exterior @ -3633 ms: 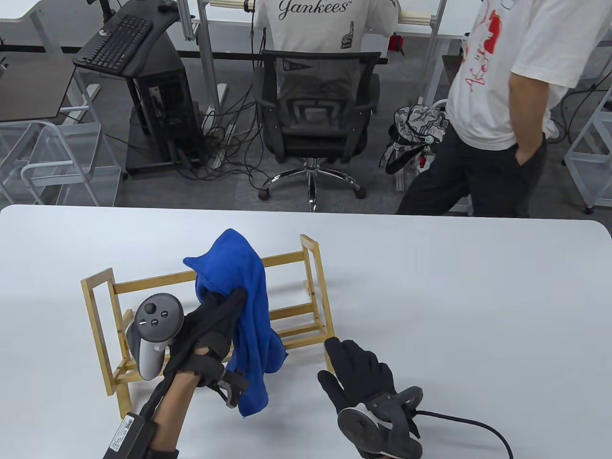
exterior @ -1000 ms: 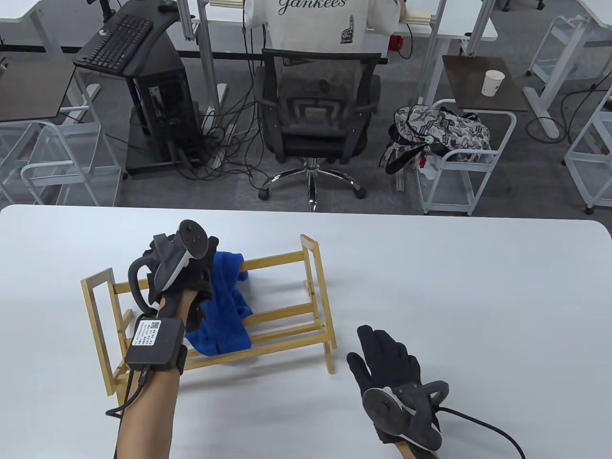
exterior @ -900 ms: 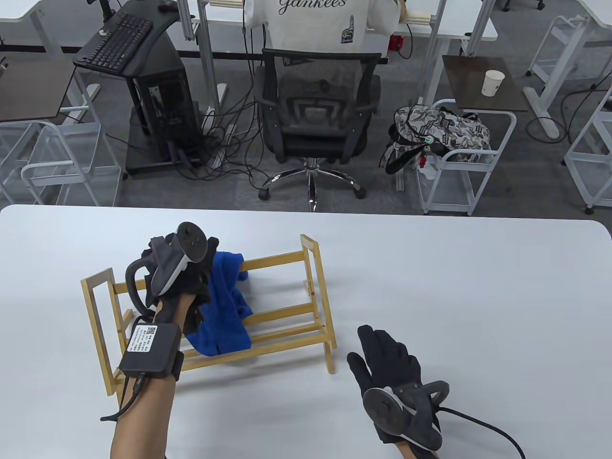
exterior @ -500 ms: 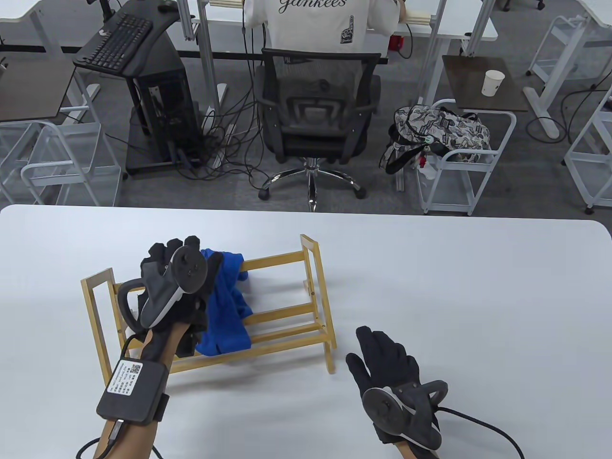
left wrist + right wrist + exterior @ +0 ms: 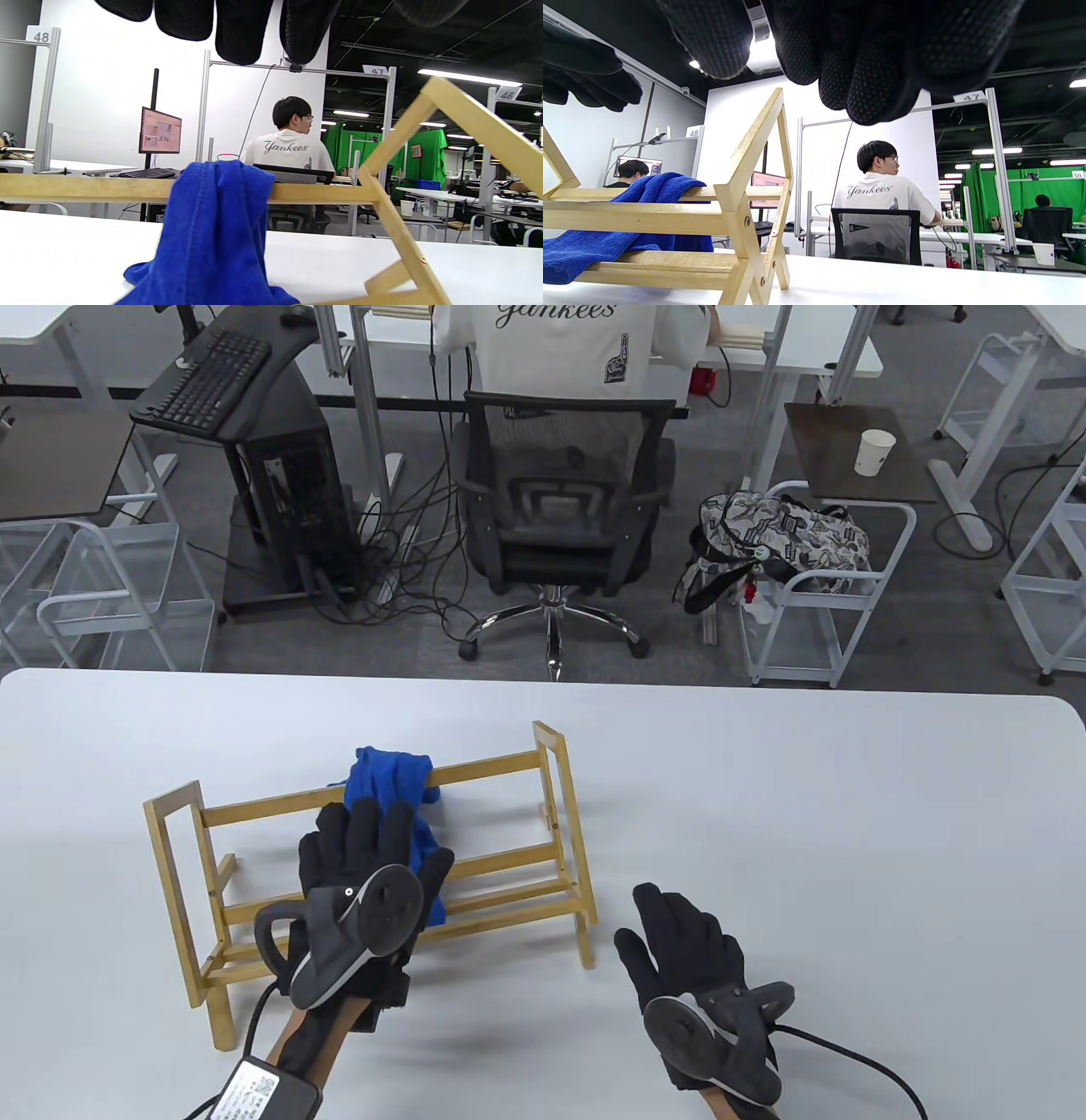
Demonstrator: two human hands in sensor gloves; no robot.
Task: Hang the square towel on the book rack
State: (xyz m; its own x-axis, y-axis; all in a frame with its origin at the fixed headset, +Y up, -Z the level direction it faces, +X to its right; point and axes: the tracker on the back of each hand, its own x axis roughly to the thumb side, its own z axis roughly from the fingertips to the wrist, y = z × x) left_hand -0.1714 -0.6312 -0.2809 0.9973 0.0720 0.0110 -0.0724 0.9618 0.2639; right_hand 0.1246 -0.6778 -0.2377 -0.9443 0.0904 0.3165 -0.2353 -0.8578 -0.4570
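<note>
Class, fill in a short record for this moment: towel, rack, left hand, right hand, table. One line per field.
towel: blue square towel draped over the rack's top rail, bunched, not spread
rack: wooden book rack, upright on the table
left hand: left hand fingers spread over the towel's near side, gripping nothing
right hand: right hand flat on the table beside the rack
table: white table

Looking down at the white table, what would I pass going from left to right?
Wooden book rack's left end → left hand → blue towel draped over the top rail → rack's right end → right hand.
</note>
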